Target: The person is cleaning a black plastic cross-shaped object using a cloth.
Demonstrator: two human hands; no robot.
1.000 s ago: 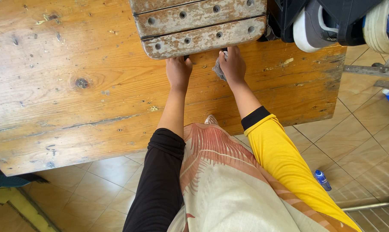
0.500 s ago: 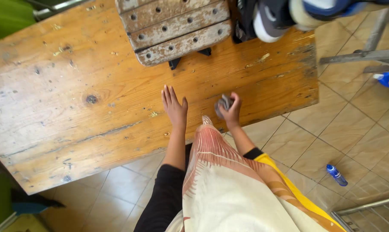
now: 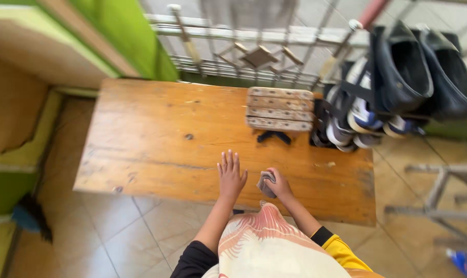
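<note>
My left hand [image 3: 230, 175] lies flat with fingers spread on the worn wooden table [image 3: 156, 139], near its front edge. Just to its right, my right hand [image 3: 277, 184] is closed around a small crumpled grey cloth [image 3: 266, 181], resting on the tabletop. Further back on the table stands a small stool-like piece made of weathered wooden slats [image 3: 279, 108] with holes, on a dark base.
Several shoes [image 3: 354, 126] and dark bags [image 3: 421, 72] hang at the table's back right. A metal grille [image 3: 233, 49] runs behind it, a green wall [image 3: 125, 36] at left. Metal frame legs [image 3: 439, 190] stand on the tiled floor at right; a blue bottle [image 3: 465, 260] lies nearby.
Both hands let go of the slatted piece and drew back to the table's near edge. The view pulled back and up, showing the whole table and the grille.
</note>
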